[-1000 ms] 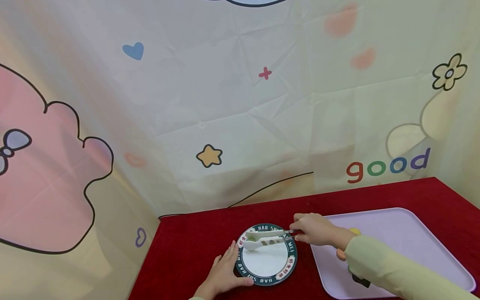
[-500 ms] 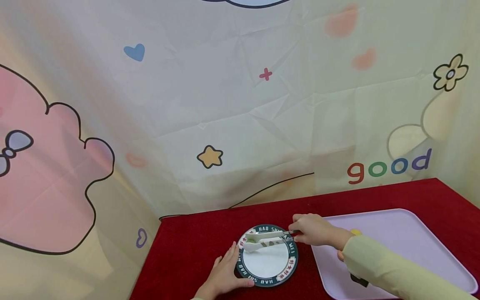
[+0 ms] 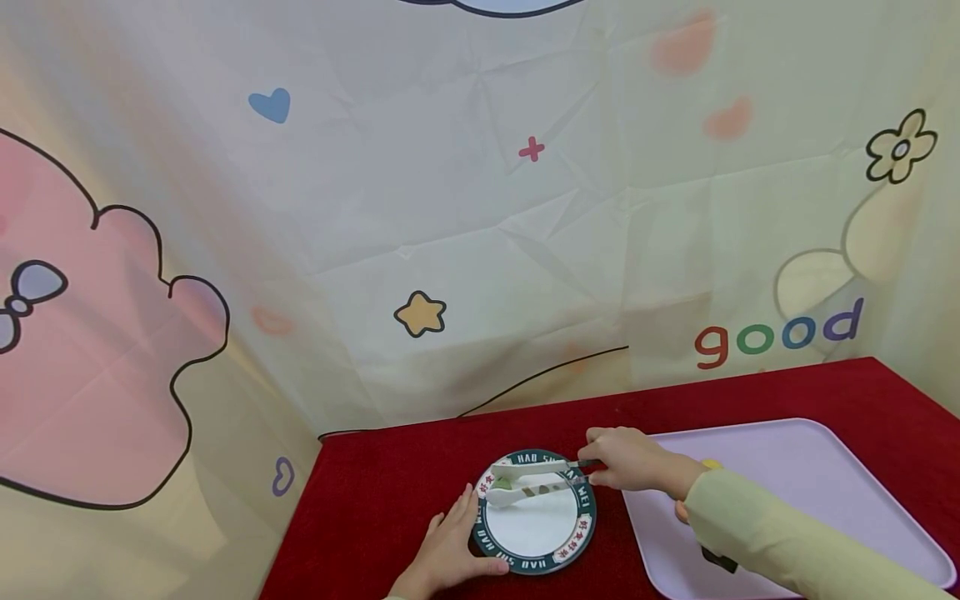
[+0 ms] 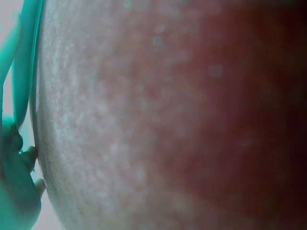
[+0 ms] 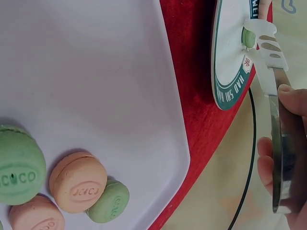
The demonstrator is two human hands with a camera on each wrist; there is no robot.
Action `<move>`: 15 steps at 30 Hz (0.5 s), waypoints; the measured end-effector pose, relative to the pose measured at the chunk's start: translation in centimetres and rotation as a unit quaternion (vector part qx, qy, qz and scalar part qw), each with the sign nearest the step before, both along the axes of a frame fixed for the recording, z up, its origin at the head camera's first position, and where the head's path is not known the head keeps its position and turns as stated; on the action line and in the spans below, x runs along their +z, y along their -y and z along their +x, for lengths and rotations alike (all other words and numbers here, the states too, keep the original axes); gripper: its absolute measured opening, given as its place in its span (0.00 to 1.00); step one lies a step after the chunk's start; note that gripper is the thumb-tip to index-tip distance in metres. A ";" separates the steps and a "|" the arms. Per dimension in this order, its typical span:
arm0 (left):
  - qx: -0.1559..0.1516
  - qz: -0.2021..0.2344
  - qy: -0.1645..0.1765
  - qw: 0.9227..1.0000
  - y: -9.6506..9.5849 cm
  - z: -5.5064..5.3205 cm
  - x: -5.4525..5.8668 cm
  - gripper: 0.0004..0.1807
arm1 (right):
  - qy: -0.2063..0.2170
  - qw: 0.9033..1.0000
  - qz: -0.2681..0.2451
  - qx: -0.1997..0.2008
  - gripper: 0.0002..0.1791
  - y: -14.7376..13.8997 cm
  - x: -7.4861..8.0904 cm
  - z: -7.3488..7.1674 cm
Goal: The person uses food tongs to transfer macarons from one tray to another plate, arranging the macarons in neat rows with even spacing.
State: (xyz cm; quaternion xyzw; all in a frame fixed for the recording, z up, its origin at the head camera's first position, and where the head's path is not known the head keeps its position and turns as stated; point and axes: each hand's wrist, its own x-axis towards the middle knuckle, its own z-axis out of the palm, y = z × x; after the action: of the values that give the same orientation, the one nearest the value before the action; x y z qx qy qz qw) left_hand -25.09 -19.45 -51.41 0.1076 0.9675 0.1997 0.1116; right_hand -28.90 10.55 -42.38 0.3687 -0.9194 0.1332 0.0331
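Observation:
My right hand (image 3: 630,458) holds a pair of tongs (image 5: 288,158) with metal handles and slotted white tips, reaching left over the plate (image 3: 532,533). Between the parted tips shows a green macaron (image 5: 248,38), seen small in the head view too. The plate is white inside, with a dark green lettered rim. My left hand (image 3: 450,542) rests against its left side, fingers straight along the rim and thumb at the front edge. The left wrist view is mostly blurred, with part of a hand (image 4: 19,191) at its left edge.
A pale purple tray (image 3: 795,492) lies right of the plate on the red cloth (image 3: 375,500). In its corner sit several macarons, among them a large green macaron (image 5: 19,165) and an orange macaron (image 5: 79,182). My right sleeve (image 3: 780,517) crosses above the tray.
The tongs' tips have spread slightly, and more of the green macaron shows between them. Both hands stay in nearly the same place.

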 end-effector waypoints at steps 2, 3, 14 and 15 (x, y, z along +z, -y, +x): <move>-0.002 -0.001 -0.001 1.000 0.0 0.0 0.0 0.64 | 0.003 1.000 -0.001 -0.001 0.15 0.0 0.0 0.0; -0.002 -0.002 0.000 1.000 0.0 0.0 -0.1 0.64 | 0.004 1.000 -0.002 -0.002 0.15 0.0 0.0 0.0; -0.011 -0.005 -0.010 1.000 0.0 0.1 0.0 0.64 | -0.025 1.000 0.002 -0.001 0.16 -0.7 0.7 0.0; -0.011 -0.004 -0.011 1.000 0.0 0.1 -0.1 0.64 | -0.031 1.000 0.004 0.000 0.15 -0.8 0.8 0.0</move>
State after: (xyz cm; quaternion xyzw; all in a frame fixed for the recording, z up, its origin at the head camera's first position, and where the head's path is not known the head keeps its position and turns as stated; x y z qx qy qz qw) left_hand -25.04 -19.46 -51.47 0.1199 0.9684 0.1929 0.1032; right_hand -28.89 11.37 -41.55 0.3729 -0.9183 0.1185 0.0597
